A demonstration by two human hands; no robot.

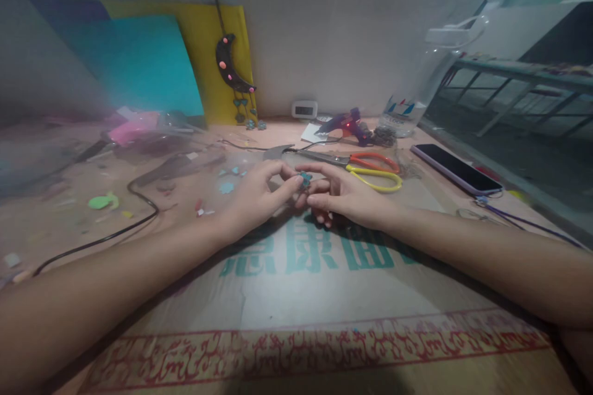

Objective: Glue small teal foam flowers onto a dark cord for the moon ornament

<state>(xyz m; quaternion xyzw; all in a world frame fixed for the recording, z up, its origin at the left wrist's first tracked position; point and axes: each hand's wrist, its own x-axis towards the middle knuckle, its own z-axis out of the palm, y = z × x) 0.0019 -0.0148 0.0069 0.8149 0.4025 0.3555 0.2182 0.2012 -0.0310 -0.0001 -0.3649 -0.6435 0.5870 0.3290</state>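
A small teal flower-shaped piece [304, 180] is pinched in my left hand [264, 191], its thumb lying against the piece. My right hand [345, 194] meets it from the other side, with curled fingers and the index fingertip at the piece's upper edge; just how its fingers touch is partly hidden. Left of my hands lie a light-blue flower cutout [227, 187] and several smaller blue bits [236, 170]. Scissors with one orange-red and one yellow handle [374, 178] lie just beyond my right hand.
Behind stand a glue gun [345, 126], a small digital display [304, 110], a clear plastic bottle [403, 99] and a dark crescent moon ornament [228, 68]. A phone [456, 168] lies at right. A black cable [125, 231] and scraps cover the left side.
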